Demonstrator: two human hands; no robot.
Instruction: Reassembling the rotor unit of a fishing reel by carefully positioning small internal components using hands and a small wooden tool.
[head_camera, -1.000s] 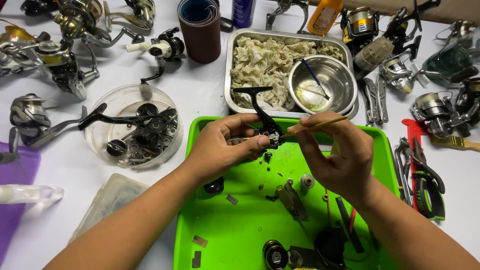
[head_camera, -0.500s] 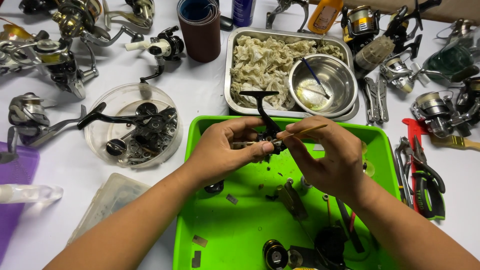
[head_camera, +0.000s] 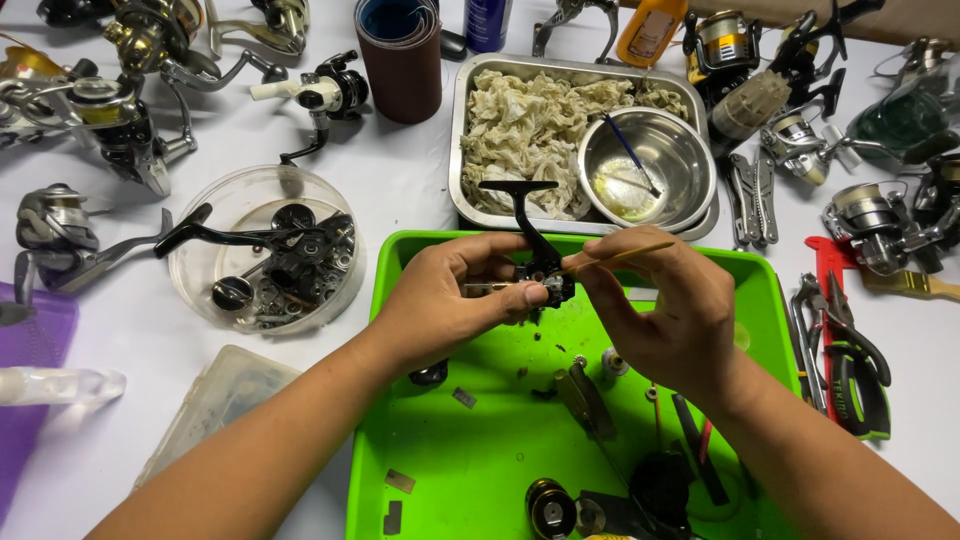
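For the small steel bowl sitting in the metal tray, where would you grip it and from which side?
Grip the steel bowl by its near-right rim, from above. That edge stands bare, while crumpled rags crowd its left and a thin blue-handled tool leans inside toward the far-left rim. A judgement only.

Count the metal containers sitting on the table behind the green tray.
2: a rectangular steel pan packed with crumpled rags, directly behind the green tray, and a round steel bowl sitting inside that pan's right end, holding a small brush.
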